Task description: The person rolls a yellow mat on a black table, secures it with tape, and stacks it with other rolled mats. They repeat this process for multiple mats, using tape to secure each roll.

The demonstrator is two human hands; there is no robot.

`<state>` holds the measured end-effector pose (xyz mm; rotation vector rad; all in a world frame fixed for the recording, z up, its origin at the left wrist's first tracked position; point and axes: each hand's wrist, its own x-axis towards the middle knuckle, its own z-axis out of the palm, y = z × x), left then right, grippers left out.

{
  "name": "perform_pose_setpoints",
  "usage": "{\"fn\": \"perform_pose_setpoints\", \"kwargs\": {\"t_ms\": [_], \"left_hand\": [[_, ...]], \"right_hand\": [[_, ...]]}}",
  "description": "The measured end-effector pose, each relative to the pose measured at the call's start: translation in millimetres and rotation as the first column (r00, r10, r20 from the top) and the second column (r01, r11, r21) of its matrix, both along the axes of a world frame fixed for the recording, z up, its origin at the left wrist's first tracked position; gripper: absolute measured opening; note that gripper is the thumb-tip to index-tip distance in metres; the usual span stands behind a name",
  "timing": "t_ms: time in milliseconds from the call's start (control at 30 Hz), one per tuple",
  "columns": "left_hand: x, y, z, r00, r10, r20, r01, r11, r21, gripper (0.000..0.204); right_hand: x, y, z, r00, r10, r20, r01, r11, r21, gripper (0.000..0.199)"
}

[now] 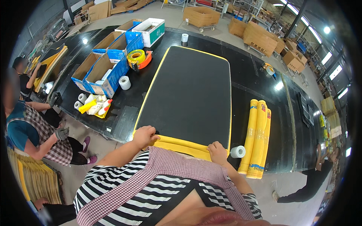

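Note:
A large black mat (188, 94) with a yellow rim lies flat on the black table. Its near edge is turned up into a yellow fold (179, 142) that runs along my body. My left hand (145, 136) is closed on the left end of this fold. At the right end, my right hand (218, 151) grips the same fold with bent fingers. Just beyond my right hand stands a roll of clear tape (238, 151). Three yellow rolled mats (256, 137), bound with tape, lie side by side to the right.
Blue cardboard boxes (107, 71), a tape dispenser (139, 59) and a yellow tray (101, 114) of bottles stand at the left. Another tape roll (184, 37) is at the far edge. A co-worker in a checked apron (52, 141) stands at the left; another person is at the right.

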<state>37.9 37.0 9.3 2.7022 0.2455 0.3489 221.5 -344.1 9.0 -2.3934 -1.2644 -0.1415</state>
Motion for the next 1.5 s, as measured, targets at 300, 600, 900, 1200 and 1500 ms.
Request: {"fn": "perform_pose_setpoints", "kwargs": {"t_ms": [300,600,900,1200,1500], "left_hand": [[-14.6,-9.1,-13.5,0.98,-0.073,0.185,0.022,0.964,0.263,0.012],[-21.8,0.2,0.1,0.996,0.081,0.048,-0.086,0.989,0.123,0.018],[2.0,4.0,33.3,0.861,0.261,-0.437,-0.321,0.945,-0.068,0.029],[-11.2,5.6,8.1,0.935,0.24,-0.262,-0.236,0.971,0.046,0.028],[-46.4,6.2,-11.5,0.994,-0.099,0.038,0.084,0.955,0.285,0.025]], "right_hand": [[-12.4,-28.9,9.2,0.988,0.126,0.091,-0.111,0.981,-0.157,0.044],[-7.4,-33.9,15.2,0.995,0.098,0.0,-0.092,0.943,-0.32,0.041],[14.9,-24.4,-2.8,0.949,-0.081,-0.304,0.046,0.992,-0.12,0.026],[20.3,-31.3,-18.6,0.952,-0.108,-0.286,0.107,0.994,-0.018,0.011],[-5.2,-44.8,-9.2,0.995,0.085,0.055,-0.08,0.993,-0.086,0.022]]}}
